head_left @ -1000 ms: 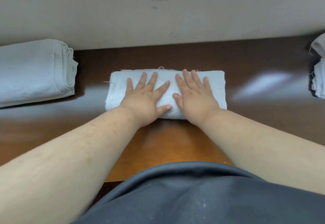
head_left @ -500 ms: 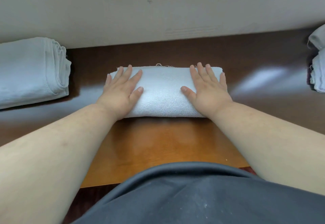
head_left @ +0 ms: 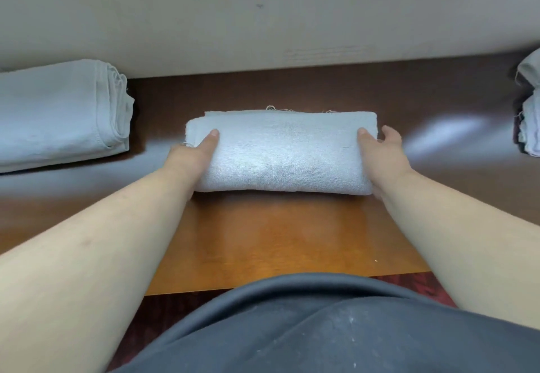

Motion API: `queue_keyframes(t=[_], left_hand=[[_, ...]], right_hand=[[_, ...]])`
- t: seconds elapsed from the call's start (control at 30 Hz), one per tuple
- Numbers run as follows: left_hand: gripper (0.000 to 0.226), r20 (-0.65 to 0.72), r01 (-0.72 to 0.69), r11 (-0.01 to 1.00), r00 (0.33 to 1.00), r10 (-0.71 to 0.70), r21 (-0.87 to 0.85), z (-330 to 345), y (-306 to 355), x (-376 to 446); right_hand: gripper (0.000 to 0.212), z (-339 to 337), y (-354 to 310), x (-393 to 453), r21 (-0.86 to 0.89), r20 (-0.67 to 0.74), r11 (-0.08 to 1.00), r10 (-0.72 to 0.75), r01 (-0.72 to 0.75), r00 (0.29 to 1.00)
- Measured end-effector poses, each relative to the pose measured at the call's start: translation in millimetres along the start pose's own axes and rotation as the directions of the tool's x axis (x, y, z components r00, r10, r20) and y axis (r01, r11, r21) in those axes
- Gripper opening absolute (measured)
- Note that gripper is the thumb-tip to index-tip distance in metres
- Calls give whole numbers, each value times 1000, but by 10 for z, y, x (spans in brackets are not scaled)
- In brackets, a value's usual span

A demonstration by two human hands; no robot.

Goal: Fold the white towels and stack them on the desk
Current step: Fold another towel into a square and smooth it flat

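Towel, white and folded into a thick oblong, lies across the middle of the tabletop, with its long side from left to right. I see some loose threads at its far edge. My left hand grips the left end of it: the thumb lies on top of the cloth, and the other fingers are hidden under or behind the end, so I cannot tell how they lie. My right hand grips the right end in the same way, with the thumb on top and the fingers curled around the outside of the end. Both forearms reach forward from the lower corners of the view.

At the far left, well apart from the held towel, a stack of folded towels rests on the tabletop close to the pale wall. At the right edge, also well apart, I see a part of another pile of white cloth, cut by the frame, so I cannot tell its shape. Dark grey clothing fills the bottom of the view, near the front edge of the tabletop.
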State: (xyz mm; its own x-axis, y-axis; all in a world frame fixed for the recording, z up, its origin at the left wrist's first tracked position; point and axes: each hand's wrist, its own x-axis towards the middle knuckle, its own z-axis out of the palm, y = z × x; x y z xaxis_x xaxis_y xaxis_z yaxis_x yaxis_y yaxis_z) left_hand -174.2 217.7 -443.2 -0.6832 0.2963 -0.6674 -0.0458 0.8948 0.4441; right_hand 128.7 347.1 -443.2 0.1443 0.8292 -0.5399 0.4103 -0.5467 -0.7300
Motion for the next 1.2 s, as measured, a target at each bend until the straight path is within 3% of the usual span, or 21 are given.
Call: queue_keyframes(t=[0.1, 0.2, 0.33, 0.47, 0.7, 0.77, 0.93, 1.2], left_hand=[[85, 180, 55, 991, 983, -32, -122, -64, 68, 12], [61, 322, 142, 969, 944, -71, -200, -75, 107, -70], [53, 369, 230, 949, 919, -139, -216, -14, 43, -229], [46, 290, 172, 918, 955, -66, -357, -38, -1, -451], [71, 126, 80, 874, 992, -21, -478, -573, -43, -817], [76, 90, 38, 864, 996, 8, -503, -823, -81, -874], [58, 71, -2, 835, 996, 49, -550, -1572, -339, -903], [85, 49, -95, 849, 989, 140, -519, -2973, -776, -753]], right_hand=[[73, -79, -90, 53, 83, 110, 981, 168, -177, 980], [39, -206, -214, 115, -16, 296, 942, 325, -335, 898], [33, -385, -255, 163, -92, 434, 893, 434, -441, 789], [35, -496, -220, 102, 15, 476, 907, 363, -420, 801], [46, -418, -594, -165, 132, 544, 960, 139, -248, 828], [48, -303, -779, -345, 140, 546, 969, 97, -205, 832], [37, 100, -1095, -964, 139, 605, 980, 31, -144, 795], [35, 841, -1426, -2095, 163, 605, 981, -16, -104, 796]])
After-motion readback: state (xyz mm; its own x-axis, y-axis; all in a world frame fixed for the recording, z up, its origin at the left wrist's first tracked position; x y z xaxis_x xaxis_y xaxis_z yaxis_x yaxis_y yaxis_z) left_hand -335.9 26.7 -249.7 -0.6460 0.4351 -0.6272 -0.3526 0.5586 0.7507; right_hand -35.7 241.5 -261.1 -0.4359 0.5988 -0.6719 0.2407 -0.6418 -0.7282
